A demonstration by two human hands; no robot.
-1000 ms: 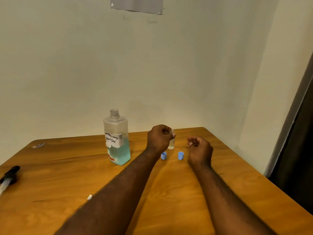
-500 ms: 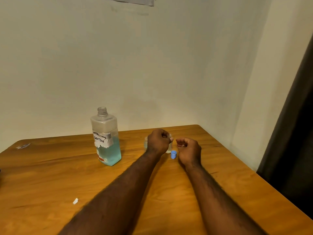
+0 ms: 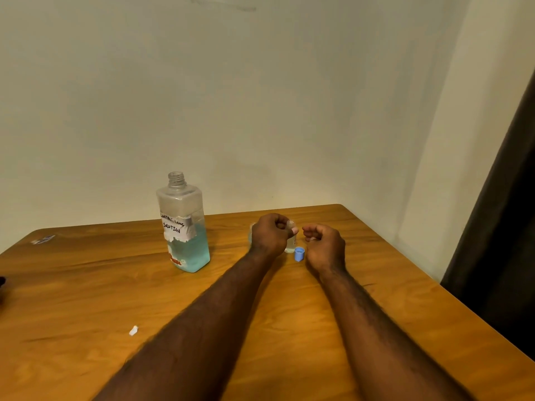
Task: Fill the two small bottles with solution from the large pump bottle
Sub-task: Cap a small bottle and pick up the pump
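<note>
The large bottle (image 3: 185,227) stands upright at the back left of the table, its neck uncapped and with no pump, about a third full of blue solution. My left hand (image 3: 272,234) is curled round the top of a small clear bottle (image 3: 290,241) standing on the table. A second small bottle (image 3: 251,235) shows only as a sliver behind that hand. One blue cap (image 3: 299,253) sits on the table between my hands. My right hand (image 3: 324,244) rests just right of the cap, fingers loosely curled, with nothing seen in it.
The wooden table (image 3: 289,328) meets the wall at the back, and its right edge runs beside a dark curtain (image 3: 509,227). A white scrap (image 3: 133,330) lies front left. A dark object (image 3: 1,282) shows at the far left edge.
My right hand has moved left, closer to the small bottle and my left hand. Two blue caps showed a second ago; only one shows now. The view has shifted right.
</note>
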